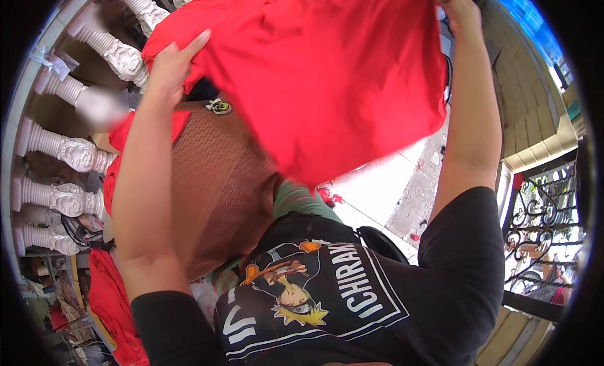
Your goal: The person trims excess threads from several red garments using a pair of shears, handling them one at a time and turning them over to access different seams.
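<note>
A large piece of red fabric is stretched out in the air in front of me, its lower edge slightly blurred. At its left side my left hand is closed on the fabric, thumb pointing up. My right hand grips the upper right edge of the same piece, its fingers partly cut off by the top of the picture. Below the fabric, a brown textured cover drapes over something I cannot make out. A small yellow and black item with a pale loop lies at the cover's far edge.
White carved balusters line the left side. More red cloth hangs at the lower left. Red scraps lie on the white tiled floor. A black wrought-iron grille and a tan block wall stand at the right.
</note>
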Available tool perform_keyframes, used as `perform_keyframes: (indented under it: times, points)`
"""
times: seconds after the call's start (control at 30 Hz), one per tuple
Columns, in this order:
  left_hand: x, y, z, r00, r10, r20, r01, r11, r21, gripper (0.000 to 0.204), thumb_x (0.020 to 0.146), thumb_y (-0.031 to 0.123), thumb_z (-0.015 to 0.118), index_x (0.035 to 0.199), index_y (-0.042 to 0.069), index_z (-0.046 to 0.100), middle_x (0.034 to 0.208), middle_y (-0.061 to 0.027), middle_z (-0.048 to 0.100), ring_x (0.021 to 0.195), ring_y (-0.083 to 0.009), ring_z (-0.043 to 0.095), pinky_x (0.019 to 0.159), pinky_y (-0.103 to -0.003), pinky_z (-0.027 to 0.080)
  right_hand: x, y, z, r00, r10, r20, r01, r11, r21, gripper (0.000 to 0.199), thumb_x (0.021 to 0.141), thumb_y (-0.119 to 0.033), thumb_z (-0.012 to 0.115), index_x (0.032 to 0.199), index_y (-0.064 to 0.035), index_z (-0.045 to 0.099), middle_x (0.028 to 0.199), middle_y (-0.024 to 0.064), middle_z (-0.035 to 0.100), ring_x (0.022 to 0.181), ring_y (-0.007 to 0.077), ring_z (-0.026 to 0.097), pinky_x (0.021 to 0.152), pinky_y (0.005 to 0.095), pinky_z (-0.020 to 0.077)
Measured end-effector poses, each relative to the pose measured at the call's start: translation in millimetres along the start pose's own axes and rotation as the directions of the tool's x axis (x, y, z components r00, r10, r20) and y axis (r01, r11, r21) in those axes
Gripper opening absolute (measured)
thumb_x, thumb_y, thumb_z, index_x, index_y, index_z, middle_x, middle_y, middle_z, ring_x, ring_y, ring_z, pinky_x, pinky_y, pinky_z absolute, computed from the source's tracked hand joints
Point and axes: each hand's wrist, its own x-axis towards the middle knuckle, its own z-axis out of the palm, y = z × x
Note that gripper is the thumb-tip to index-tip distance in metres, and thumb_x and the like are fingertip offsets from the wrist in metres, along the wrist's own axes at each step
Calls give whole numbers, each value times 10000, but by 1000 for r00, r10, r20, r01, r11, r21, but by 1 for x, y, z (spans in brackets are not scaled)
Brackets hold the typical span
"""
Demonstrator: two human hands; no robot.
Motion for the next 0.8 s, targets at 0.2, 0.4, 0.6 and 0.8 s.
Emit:
perform_keyframes:
  times: [0.2, 0.4, 0.6, 0.8]
  points:
    - [7, -42, 117, 999, -39, 13, 41, 977, -207, 420, 819, 328, 764, 1120, 60, 645, 1041, -4, 673, 905, -108, 573, 798, -270, 422, 4, 19, -83, 980, 80, -180, -102, 988, -115, 320, 838, -294, 738, 926, 3, 656, 871, 89, 659, 717, 189, 658, 639, 256, 528]
    - [-32, -212, 153, 979, -177, 100, 119, 898, 424, 474, 769, 184, 757, 1169, -18, 601, 1058, -189, 683, 995, -299, 658, 892, -371, 494, -15, 119, -159, 849, 517, -109, -194, 111, -975, 504, 790, -421, 744, 975, 37, 639, 662, 115, 642, 569, 210, 658, 490, 344, 486]
    - [-137, -195, 104, 498, -284, 820, -272, 846, 458, 528, 802, 286, 702, 1273, 83, 575, 1198, -156, 631, 1079, -339, 608, 938, -418, 463, 6, 64, 5, 884, 377, 278, 74, 475, -877, 764, 778, -529, 698, 1336, -44, 509, 1004, 130, 692, 762, 197, 681, 586, 327, 506]
    - [-225, -163, 31, 748, -279, 602, -82, 861, 502, 387, 859, 281, 649, 1208, 115, 620, 1165, -140, 643, 1079, -326, 599, 936, -423, 461, -157, 102, 230, 627, 30, 778, 218, 953, -212, 344, 854, -217, 712, 1138, -32, 650, 986, 63, 684, 861, 163, 628, 786, 292, 495]
